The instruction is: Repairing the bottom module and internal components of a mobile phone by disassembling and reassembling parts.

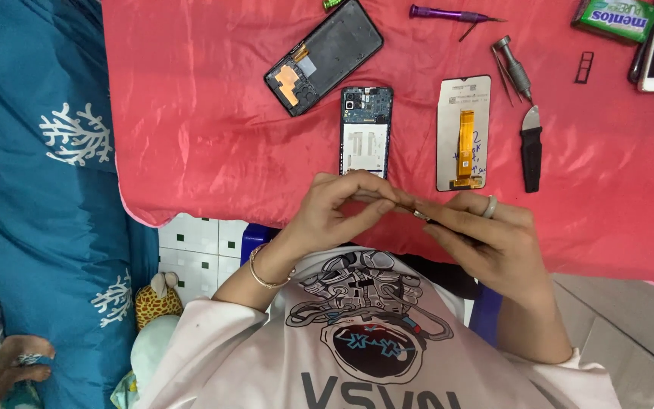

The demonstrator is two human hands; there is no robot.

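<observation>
Pinched between both hands, a small thin dark part (410, 208) sat above the red-clothed surface (213, 113).
Left hand (342, 208) fingertips closed narrowly on one end; right hand (493, 238) gripped the other. Steady wrists would probably help, with work kept near the opened blue-framed phone body (366, 130).

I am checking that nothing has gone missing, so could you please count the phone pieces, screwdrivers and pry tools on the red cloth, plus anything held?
Large phone pieces: 3 (black back cover, open phone body, screen panel)
Screwdrivers: 2 (purple screwdriver, silver screwdriver)
Pry tools: 1 (black-handled pry tool)
Pinched between left hand and right hand: 1 (thin part)
Total: 7
</observation>
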